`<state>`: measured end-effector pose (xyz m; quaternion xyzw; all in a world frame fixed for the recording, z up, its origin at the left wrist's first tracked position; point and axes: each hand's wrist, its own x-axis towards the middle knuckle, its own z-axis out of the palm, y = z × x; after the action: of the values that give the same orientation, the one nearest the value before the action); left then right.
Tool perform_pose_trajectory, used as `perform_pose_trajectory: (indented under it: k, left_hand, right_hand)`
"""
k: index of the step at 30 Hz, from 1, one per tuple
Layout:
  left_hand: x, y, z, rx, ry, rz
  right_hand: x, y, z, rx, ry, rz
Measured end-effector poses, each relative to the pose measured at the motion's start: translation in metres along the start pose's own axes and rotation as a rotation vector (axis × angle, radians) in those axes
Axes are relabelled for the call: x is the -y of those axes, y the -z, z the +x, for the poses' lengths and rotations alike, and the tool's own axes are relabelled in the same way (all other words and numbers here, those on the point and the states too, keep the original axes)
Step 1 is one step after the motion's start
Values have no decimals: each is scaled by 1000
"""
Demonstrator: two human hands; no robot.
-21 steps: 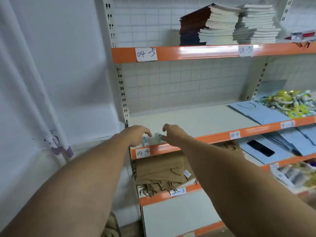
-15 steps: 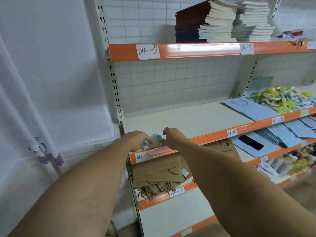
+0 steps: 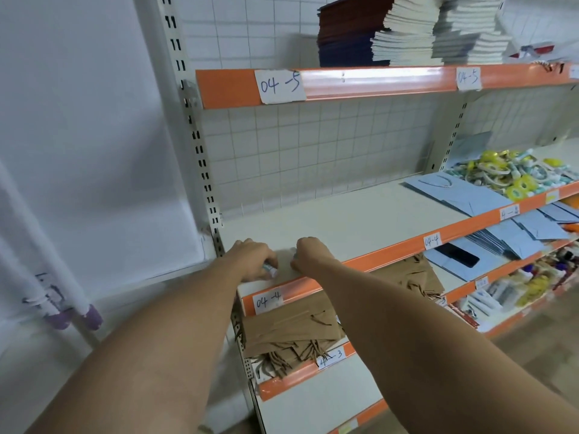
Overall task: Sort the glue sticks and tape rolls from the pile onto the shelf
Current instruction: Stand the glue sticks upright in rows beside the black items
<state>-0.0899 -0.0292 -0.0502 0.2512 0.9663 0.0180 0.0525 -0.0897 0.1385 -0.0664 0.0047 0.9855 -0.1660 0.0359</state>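
Observation:
Both of my hands rest at the front left corner of the white shelf point(image 3: 360, 220) labelled 04-4. My left hand point(image 3: 252, 258) curls its fingers round a glue stick point(image 3: 270, 270), whose teal and white end pokes out below the fingers. A small gap away, my right hand point(image 3: 310, 253) is curled knuckles-up, with a pale tip showing at its fingertips; the remainder of that item is hidden. The pile of glue sticks and yellow tape rolls point(image 3: 507, 173) lies far right on the same level.
Blue envelopes point(image 3: 454, 192) lie beside the pile. Brown paper bags point(image 3: 291, 327) fill the shelf below. Stacked notebooks point(image 3: 407, 29) sit on the top shelf 04-5. A white wall and a perforated upright post point(image 3: 200, 158) stand to the left.
My hands, which were pressed together around glue sticks, have drawn slightly apart on the shelf corner. My view has shifted closer and to the left.

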Motion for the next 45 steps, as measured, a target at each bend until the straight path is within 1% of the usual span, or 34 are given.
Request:
perform_pose_trajectory:
  k: [5,10,14,18,24,29,33,39,42,45]
  left_hand:
    - [-10,8,25,36,9,-51]
    - [-50,24,65,-1,-16,-50]
    - [-118,35,99,-19,-104,-75]
    - [-203,33,126,20,-219,-91]
    - [-342,9,145,122,-398,-79]
    - [-446,-23,137,189,-526,-75]
    - [-506,-51,131,239,-663,-26]
    - [-555,-98,115,325,-788,-20]
    - [-564,-124,108,347,-844,-49]
    - [-565,-145,111,371,-870,-26]
  right_hand:
    - [-15,15,8,-19,-19,39]
    - [-62,56,-2,-117,-86,117]
    - [-123,84,-23,-187,-164,112]
    - [-200,103,-56,-159,-244,0]
    - [-318,114,-133,-130,-436,-35]
    - [-396,109,-204,-79,-596,-45]
    - [-438,97,-255,-93,-700,9]
    - [-472,61,-309,-93,-887,29]
    - [-479,38,-321,-80,-948,61]
    - [-481,17,-322,-81,-996,105]
